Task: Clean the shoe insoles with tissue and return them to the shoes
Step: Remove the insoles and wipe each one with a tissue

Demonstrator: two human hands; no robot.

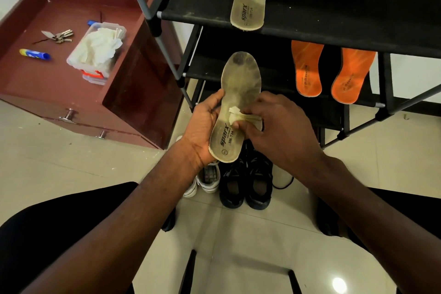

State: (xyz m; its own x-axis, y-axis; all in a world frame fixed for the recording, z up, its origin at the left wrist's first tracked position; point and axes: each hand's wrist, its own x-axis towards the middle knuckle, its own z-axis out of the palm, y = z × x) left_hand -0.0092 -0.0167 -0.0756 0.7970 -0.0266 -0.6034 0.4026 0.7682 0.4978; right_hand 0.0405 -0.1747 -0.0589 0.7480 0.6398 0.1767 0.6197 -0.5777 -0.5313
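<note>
Head view: grey insole (235, 105) at centre, gripped along its 9 o'clock edge by left hand (202, 126). Right hand (276, 124) pinching tissue (235, 114) against mid-sole. Likely light, flexible; best supported under arch, heel.

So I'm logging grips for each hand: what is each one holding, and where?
The left hand holds the grey Sparx insole by its heel half, cupped from below. The right hand pinches a crumpled tissue against the insole's middle.
</note>
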